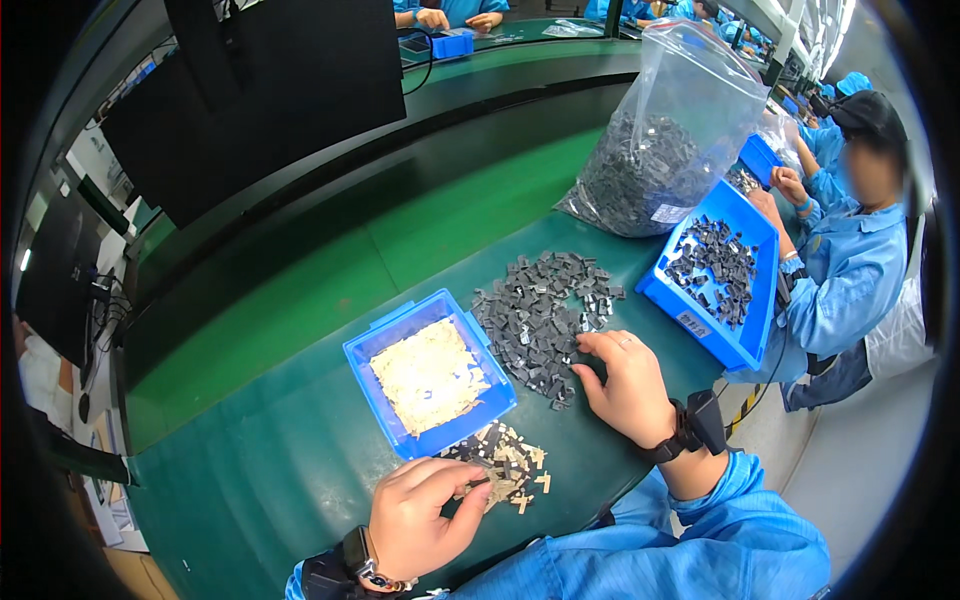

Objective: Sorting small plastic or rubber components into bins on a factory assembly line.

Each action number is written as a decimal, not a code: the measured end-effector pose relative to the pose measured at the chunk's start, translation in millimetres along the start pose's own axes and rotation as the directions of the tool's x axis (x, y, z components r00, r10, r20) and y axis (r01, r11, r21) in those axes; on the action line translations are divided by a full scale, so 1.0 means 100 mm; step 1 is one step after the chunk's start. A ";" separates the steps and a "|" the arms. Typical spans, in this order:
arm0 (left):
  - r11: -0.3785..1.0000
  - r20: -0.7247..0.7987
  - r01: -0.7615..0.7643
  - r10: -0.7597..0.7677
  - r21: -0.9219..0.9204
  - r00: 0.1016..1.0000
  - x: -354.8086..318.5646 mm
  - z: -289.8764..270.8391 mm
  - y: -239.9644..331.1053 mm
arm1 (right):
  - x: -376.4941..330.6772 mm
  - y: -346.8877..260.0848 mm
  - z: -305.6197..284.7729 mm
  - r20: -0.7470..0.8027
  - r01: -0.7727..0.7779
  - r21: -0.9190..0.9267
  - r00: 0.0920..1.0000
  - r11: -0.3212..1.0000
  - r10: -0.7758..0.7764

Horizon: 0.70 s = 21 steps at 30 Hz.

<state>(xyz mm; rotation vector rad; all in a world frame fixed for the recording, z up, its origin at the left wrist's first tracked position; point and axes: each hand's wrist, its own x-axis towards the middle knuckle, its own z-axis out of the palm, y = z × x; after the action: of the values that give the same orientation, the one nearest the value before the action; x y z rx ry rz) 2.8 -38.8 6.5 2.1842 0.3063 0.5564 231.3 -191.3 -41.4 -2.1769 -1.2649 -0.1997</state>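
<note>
On the green surface [300, 470], near the lower edge: left hand [420, 515] curled, thumb and fingertips pinched on a small dark part at the edge of a small mixed pile of dark and cream pieces [505, 462]. Just beyond that pile, touching it or nearly so: a blue bin [385, 340] filled with cream-coloured flat pieces [428, 375]. To the right of the bin: a wide heap of small dark grey parts [540, 310] spread loose on the surface. Right hand [625, 385] palm down at the near right edge of that heap, fingers bent and slightly spread, fingertips touching the parts; whether anything is gripped, cannot tell. Black wrist device [700, 420] on the right wrist, watch on the left. Farther right: a second blue bin [745, 345] with more dark parts, and behind it a clear plastic bag [690, 90] of the same parts, standing upright. At the far right: a co-worker in blue [850, 270], hands near the second bin.
</note>
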 end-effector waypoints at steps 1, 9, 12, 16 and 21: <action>1.000 -0.014 -0.023 0.023 0.003 1.000 0.00 0.00 -0.01 | 0.02 0.01 0.03 0.011 -0.015 0.031 1.000 0.999 0.015; 0.999 -0.039 -0.044 0.045 0.027 0.998 0.03 -0.07 -0.03 | 0.04 -0.12 -0.02 -0.078 0.011 0.075 0.997 0.997 -0.005; 0.996 -0.067 -0.080 0.083 0.047 0.994 0.05 -0.08 -0.02 | 0.09 -0.46 -0.14 -0.112 0.227 0.185 0.971 0.956 -0.209; 0.992 -0.058 -0.012 0.005 -0.126 0.998 0.00 -0.03 0.00 | 0.20 -0.73 -0.09 -0.190 0.582 0.456 0.803 0.673 -0.565; 0.707 0.096 0.325 -0.344 -0.628 0.934 -0.11 -0.13 -0.09 | 0.48 -0.84 0.07 -0.251 0.627 0.636 0.719 0.449 -0.648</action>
<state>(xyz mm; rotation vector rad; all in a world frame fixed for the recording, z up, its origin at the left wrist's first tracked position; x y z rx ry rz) -13.6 -28.8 3.7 1.4102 0.4459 0.4033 185.7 -121.3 8.5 -0.9811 -1.7851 0.0228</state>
